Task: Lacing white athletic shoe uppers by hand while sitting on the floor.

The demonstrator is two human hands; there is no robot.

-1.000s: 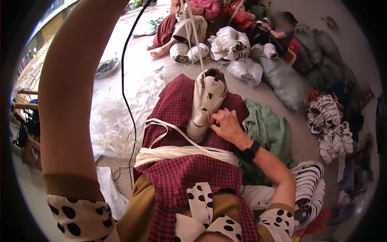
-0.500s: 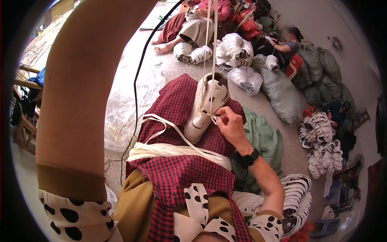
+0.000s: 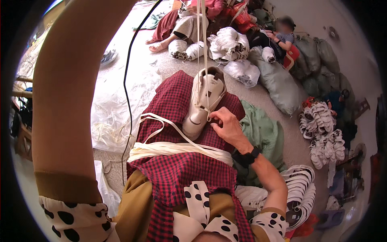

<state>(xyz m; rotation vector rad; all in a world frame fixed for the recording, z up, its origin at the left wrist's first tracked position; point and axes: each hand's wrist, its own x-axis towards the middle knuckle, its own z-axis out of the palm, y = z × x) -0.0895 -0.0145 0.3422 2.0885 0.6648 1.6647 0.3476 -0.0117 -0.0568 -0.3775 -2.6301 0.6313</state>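
Note:
A cream-white sneaker rests on my lap, its toe toward me, on a red-and-black checked cloth. Two pale strands of shoelace rise taut from its lower eyelets past the top edge. My right hand, wearing a black wristband, pinches a small loop of the lace beside the toe. My left arm stretches up along the left side, and its hand lies outside the picture. Across my lap lies a thick bundle of flat cream laces, with some looping loose toward the shoe.
A black cable hangs left of my lap, over clear plastic sheeting. Green cloth lies to the right. Stacked white shoe uppers, bundled shoes and grey-green sacks surround me. Other people sit farther off.
The whole view has shifted slightly, moving the surroundings a little left and up. My right fingers stay at the lace loop by the toe, and the strands remain taut.

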